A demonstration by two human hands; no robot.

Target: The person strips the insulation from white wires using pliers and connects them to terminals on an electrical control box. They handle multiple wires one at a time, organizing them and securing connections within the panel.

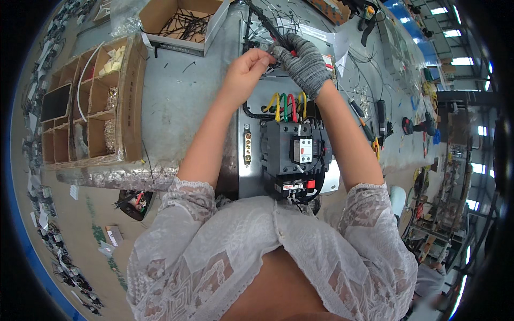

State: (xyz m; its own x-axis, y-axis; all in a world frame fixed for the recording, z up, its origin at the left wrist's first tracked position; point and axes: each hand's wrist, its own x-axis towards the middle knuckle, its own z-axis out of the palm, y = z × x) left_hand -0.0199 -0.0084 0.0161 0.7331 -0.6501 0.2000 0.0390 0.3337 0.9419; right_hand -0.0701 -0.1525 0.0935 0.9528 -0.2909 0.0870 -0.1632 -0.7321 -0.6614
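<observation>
Near the top centre of the frame, the bare left hand (247,67) pinches thin wires (274,68), its grip narrow on their ends. The gloved right hand (306,64) is closed around the same bundle beside a black cable (262,21). These wires look light, springy and easily kinked, best held close to the tips. Below them sits the grey contactor (292,152), on a metal plate (250,182) lying on the bench (176,101).
</observation>
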